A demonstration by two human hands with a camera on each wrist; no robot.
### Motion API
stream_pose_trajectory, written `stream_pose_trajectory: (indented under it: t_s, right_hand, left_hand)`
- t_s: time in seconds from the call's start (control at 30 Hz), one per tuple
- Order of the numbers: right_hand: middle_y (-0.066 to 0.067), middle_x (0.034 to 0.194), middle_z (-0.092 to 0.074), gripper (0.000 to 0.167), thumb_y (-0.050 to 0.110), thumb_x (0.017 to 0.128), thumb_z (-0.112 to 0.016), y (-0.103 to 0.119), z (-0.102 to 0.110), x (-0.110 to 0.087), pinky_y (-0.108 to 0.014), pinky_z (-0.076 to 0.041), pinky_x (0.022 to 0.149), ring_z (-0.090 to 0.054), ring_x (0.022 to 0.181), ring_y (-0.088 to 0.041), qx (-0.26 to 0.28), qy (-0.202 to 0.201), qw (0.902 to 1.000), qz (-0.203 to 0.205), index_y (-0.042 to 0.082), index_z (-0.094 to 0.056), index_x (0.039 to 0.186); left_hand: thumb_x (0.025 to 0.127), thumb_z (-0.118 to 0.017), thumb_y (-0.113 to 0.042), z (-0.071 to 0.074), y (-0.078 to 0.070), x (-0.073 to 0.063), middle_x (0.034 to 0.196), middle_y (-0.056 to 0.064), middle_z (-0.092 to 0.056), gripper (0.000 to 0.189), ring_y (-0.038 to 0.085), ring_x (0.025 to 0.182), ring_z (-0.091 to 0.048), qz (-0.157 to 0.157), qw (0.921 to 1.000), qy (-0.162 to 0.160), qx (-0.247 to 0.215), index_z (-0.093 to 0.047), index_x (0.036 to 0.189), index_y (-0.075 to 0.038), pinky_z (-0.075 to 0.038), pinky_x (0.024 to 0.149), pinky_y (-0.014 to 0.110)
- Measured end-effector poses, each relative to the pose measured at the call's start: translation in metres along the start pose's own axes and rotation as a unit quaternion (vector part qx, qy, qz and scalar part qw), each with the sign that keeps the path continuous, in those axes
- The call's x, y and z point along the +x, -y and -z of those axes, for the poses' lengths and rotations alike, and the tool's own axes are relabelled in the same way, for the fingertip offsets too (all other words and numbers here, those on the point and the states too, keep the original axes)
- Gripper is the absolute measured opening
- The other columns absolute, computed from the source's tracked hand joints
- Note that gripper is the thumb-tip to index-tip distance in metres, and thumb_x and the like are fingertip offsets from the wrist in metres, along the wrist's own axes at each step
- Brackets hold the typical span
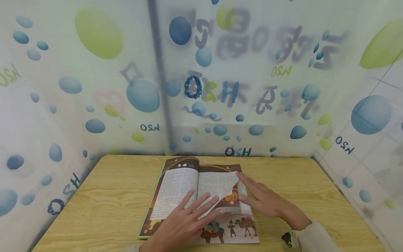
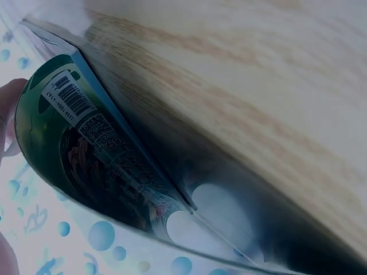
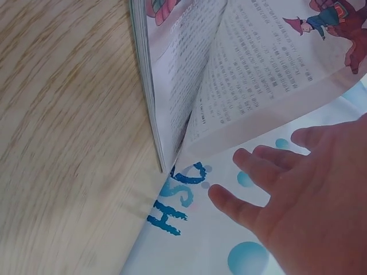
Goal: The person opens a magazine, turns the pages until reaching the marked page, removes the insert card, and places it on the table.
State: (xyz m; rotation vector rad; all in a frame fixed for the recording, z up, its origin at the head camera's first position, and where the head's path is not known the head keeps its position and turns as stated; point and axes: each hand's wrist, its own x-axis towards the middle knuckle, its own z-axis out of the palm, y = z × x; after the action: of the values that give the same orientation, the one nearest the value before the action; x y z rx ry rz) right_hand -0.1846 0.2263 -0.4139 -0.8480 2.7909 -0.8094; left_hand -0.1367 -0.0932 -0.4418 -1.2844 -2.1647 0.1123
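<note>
An illustrated magazine lies spread on the wooden table, Chinese text on both sides. Its right-hand leaf is partly raised, the lower outer corner curling up over a page with camel drawings. My left hand, fingers spread and straight, lies over the lower middle of the magazine. At the leaf's upper right corner is the index fingertip of my right hand; its thumb is apart, lower down. The right wrist view shows that leaf standing away from the pages below. A green back cover with a barcode appears in the left wrist view.
Pale wood tabletop extends on both sides of the magazine. Behind it hangs a whitish curtain with blue and green dots and reversed lettering, and it also runs along both sides. A small black item is at my right cuff.
</note>
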Motion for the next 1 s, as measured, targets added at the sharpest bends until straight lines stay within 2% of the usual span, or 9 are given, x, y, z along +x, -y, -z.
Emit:
stream_pose_trajectory:
  t_s: [0.23,0.33,0.43,0.6,0.73,0.87,1.0]
  right_hand:
    - [-0.012,0.165,-0.015,0.073,0.047,0.104,-0.044,-0.003,0.000,0.001,-0.070,-0.023,0.109,-0.024,0.147,-0.040,-0.002,-0.002,0.9999,-0.014,0.015,-0.012,0.161]
    - [-0.014,0.164,-0.019,0.077,0.052,0.101,-0.048,-0.005,-0.001,0.000,-0.068,-0.025,0.109,-0.027,0.145,-0.040,-0.013,0.011,0.9994,-0.029,0.013,-0.019,0.160]
    - [-0.016,0.163,-0.023,0.084,0.057,0.095,-0.056,-0.006,-0.002,-0.001,-0.067,-0.024,0.109,-0.031,0.143,-0.041,-0.033,0.047,0.9977,-0.036,0.012,-0.026,0.158]
    - [-0.013,0.161,-0.030,0.097,0.065,0.079,-0.071,-0.005,-0.003,-0.003,-0.069,-0.025,0.108,-0.037,0.140,-0.042,-0.060,0.113,0.9915,-0.023,0.015,-0.036,0.155]
    - [-0.012,0.159,-0.034,0.106,0.064,0.067,-0.081,-0.004,-0.005,-0.005,-0.068,-0.024,0.110,-0.037,0.141,-0.041,-0.066,0.145,0.9872,-0.009,0.018,-0.040,0.153]
    - [-0.009,0.159,-0.036,0.108,0.059,0.061,-0.088,-0.005,-0.009,-0.006,-0.065,-0.024,0.111,-0.037,0.142,-0.037,-0.071,0.161,0.9843,-0.013,0.022,-0.043,0.152]
    - [-0.008,0.158,-0.036,0.105,0.056,0.061,-0.089,-0.004,-0.012,-0.005,-0.064,-0.026,0.111,-0.037,0.142,-0.035,-0.075,0.168,0.9827,-0.018,0.025,-0.045,0.150]
  left_hand:
    - [0.072,-0.087,-0.046,0.002,-0.001,-0.002,0.165,0.005,-0.021,0.103,0.022,0.150,-0.022,-0.017,0.9996,0.011,0.019,-0.033,0.156,-0.021,-0.030,0.114,0.052]
    - [0.076,-0.085,-0.042,0.003,0.000,-0.002,0.163,0.005,-0.026,0.091,0.022,0.150,-0.022,-0.026,0.9988,0.021,0.036,-0.041,0.153,-0.021,-0.029,0.115,0.051]
    - [0.080,-0.081,-0.041,0.003,0.000,-0.002,0.158,0.004,-0.038,0.073,0.023,0.149,-0.026,-0.029,0.9980,0.036,0.044,-0.054,0.145,-0.019,-0.026,0.116,0.051]
    - [0.083,-0.072,-0.037,0.000,0.000,-0.003,0.143,0.005,-0.056,0.051,0.024,0.145,-0.035,0.010,0.9987,0.047,0.018,-0.068,0.129,-0.016,-0.019,0.119,0.052]
    - [0.082,-0.066,-0.037,-0.001,0.000,-0.005,0.139,0.005,-0.060,0.048,0.025,0.143,-0.038,0.036,0.9983,0.044,0.013,-0.071,0.124,-0.015,-0.020,0.118,0.052]
    - [0.081,-0.066,-0.038,-0.001,0.000,-0.005,0.139,0.006,-0.060,0.047,0.026,0.141,-0.041,0.041,0.9977,0.051,0.014,-0.072,0.122,-0.016,-0.023,0.116,0.052]
    - [0.082,-0.066,-0.040,-0.001,0.000,-0.006,0.140,0.006,-0.059,0.042,0.025,0.139,-0.045,0.033,0.9971,0.066,0.016,-0.074,0.118,-0.019,-0.025,0.116,0.052]
